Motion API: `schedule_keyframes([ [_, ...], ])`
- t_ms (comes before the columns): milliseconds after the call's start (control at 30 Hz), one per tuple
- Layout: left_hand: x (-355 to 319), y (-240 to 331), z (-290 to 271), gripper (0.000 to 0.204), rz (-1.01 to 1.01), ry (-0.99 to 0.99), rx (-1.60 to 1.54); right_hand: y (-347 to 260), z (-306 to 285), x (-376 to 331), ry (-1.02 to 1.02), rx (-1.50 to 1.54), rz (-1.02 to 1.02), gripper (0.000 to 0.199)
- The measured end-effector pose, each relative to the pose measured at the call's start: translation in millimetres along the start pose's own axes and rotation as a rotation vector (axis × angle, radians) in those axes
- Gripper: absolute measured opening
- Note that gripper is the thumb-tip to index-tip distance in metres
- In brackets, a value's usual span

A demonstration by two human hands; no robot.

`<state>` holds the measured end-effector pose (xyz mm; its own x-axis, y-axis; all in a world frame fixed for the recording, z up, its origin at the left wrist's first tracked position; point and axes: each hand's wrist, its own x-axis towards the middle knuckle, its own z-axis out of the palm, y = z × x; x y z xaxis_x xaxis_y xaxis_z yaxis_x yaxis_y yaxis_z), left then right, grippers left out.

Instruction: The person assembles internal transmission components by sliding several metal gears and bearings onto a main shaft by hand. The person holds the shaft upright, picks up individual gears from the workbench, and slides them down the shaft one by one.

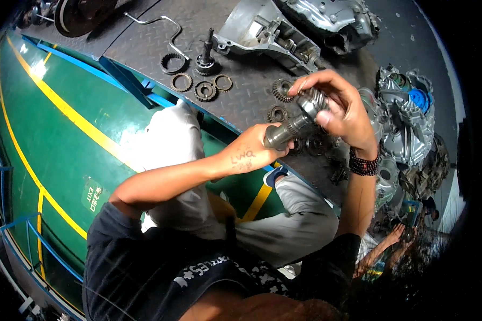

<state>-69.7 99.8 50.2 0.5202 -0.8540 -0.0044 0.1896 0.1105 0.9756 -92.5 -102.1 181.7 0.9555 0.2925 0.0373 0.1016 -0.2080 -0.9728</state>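
Observation:
My left hand (247,147) is closed around the lower part of a steel gear shaft (290,130), whose thick hollow-looking end sticks out past the thumb. The shaft slants up and to the right, over the table's near edge. At its upper end sits a helical gear (311,100). My right hand (348,104) curls over that gear from the right, with fingers and thumb touching its sides. Slight blur hides whether the gear is fully seated. Beyond my hands, a loose gear (283,90) and a smaller gear (277,113) lie on the dark metal tabletop (241,107).
Left on the table are an upright splined shaft (207,56), a toothed ring (172,63), brass-coloured rings (181,82) and a bent rod (171,27). An open gearbox housing (251,27) stands behind; more castings (409,131) lie right. Another person's hand (395,234) shows lower right.

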Motion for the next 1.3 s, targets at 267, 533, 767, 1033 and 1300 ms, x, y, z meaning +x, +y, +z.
schedule_keyframes([
  [267,-0.4,5.2,-4.9,0.016,-0.079,0.007,0.001,42.2,8.6,-7.3,0.194,0.746,0.144,0.052],
  [533,3.0,14.4,-6.7,0.013,-0.189,0.034,0.069,47.5,6.7,-19.6,0.252,0.493,0.016,0.066],
  [767,4.2,22.0,-0.6,0.01,-0.244,0.076,-0.008,46.1,38.6,-9.1,0.321,0.397,-0.152,0.062],
  [1033,4.8,26.1,-7.0,0.016,-0.211,0.097,0.044,62.4,67.5,-7.3,0.223,0.394,-0.076,0.064],
  [1300,8.3,-7.4,-16.2,0.025,0.184,0.154,0.1,68.0,71.7,-13.8,0.189,0.189,0.033,0.059],
])
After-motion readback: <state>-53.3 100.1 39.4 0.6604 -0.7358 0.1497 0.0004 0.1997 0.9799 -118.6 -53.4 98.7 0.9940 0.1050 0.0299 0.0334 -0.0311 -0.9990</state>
